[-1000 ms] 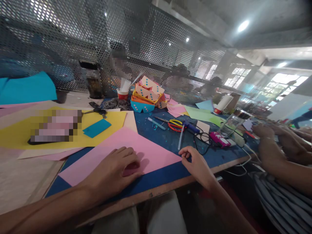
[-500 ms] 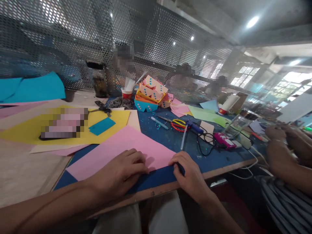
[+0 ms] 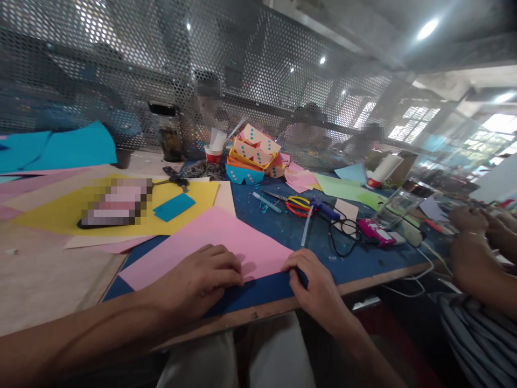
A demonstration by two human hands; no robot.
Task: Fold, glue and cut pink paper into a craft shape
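A pink paper sheet [image 3: 214,240] lies on the blue mat [image 3: 363,258] in front of me. My left hand [image 3: 197,280] rests on the sheet's near edge, fingers curled and pressing down. My right hand [image 3: 315,288] pinches the sheet's right corner at the mat, fingers bent together. Beyond the sheet lie a yellow-and-red pair of scissors [image 3: 297,205], a blue-handled tool [image 3: 321,209] and a light blue pen [image 3: 264,202].
Yellow paper [image 3: 64,210] with a teal slip [image 3: 174,207] lies to the left. A stack of dotted paper boxes [image 3: 252,153], a red cup [image 3: 214,153] and a mesh wall [image 3: 242,70] stand behind. Another person's hands [image 3: 472,231] work at the right, beside a pink device [image 3: 375,231].
My right hand came left from the bare mat and took hold of the pink sheet's right corner. My left hand slid a little toward the near edge. The view shifted slightly.
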